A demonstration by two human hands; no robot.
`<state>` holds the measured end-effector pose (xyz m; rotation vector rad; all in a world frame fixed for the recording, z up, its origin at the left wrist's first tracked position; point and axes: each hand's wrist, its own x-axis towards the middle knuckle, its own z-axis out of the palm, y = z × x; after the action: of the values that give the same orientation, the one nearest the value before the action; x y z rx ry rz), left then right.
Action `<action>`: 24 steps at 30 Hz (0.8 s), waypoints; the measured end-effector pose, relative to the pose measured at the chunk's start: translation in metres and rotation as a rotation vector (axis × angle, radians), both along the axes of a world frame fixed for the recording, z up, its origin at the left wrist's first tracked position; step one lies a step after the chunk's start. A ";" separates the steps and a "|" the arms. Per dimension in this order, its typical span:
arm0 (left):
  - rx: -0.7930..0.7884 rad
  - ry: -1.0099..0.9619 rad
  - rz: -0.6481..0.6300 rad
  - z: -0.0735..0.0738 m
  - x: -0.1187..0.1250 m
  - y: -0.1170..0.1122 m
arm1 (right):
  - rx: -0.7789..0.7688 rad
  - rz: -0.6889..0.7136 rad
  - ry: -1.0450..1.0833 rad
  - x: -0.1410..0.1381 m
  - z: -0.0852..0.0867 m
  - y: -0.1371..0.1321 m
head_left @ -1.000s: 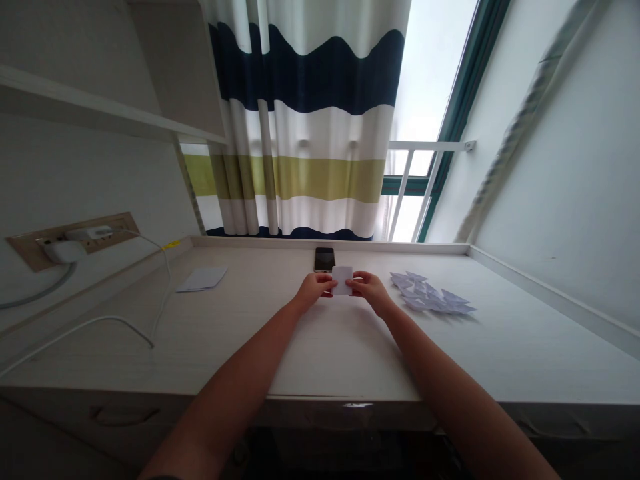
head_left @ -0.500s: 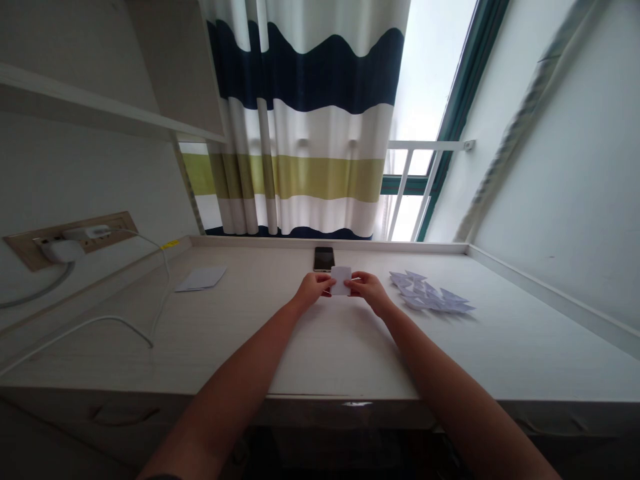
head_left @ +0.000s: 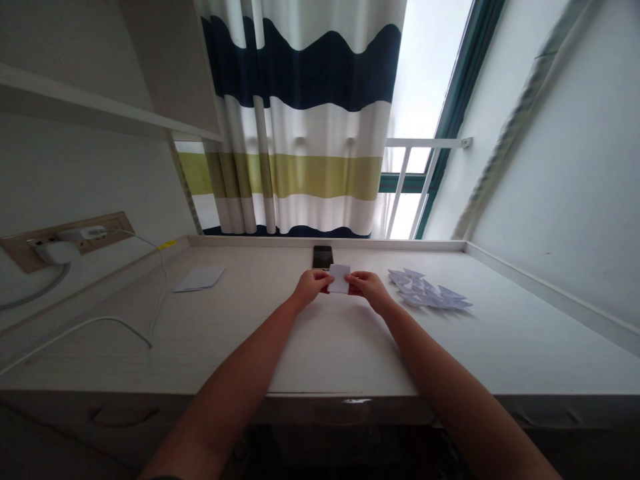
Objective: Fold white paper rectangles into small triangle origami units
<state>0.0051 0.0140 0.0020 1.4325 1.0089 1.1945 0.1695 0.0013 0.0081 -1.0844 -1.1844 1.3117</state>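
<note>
Between my hands a small folded piece of white paper [head_left: 339, 279] is held up above the desk. My left hand [head_left: 311, 287] pinches its left edge, thumb and fingers closed. On the opposite edge, my right hand [head_left: 367, 287] grips it the same way. Just behind the paper lies a dark-screened phone [head_left: 323, 257], its lower edge partly covered. To the right of my right hand sits a cluster of folded white paper pieces [head_left: 425, 291] with pointed corners. Farther left, some flat white paper sheets [head_left: 199, 279] rest on the desk.
The white desk [head_left: 250, 340] has a raised rim [head_left: 400, 246] at the back. A white cable [head_left: 161, 293] runs over its left side from plugs in a wall socket [head_left: 70, 240]. A striped curtain [head_left: 305, 133] hangs behind, and a shelf [head_left: 100, 107] juts out at upper left.
The whole view has shifted very slightly. Both hands keep their hold on the folded paper, with almost no movement.
</note>
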 end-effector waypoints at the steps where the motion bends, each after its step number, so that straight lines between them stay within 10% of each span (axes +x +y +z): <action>1: 0.008 -0.007 0.001 0.000 0.000 0.001 | -0.005 0.002 -0.007 0.000 0.001 -0.001; 24: 0.109 -0.014 0.078 0.000 -0.002 0.001 | 0.020 0.020 -0.081 -0.003 0.003 -0.006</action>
<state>0.0035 0.0150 0.0025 1.4784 1.0111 1.3319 0.1665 -0.0049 0.0115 -1.1225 -1.2685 1.2793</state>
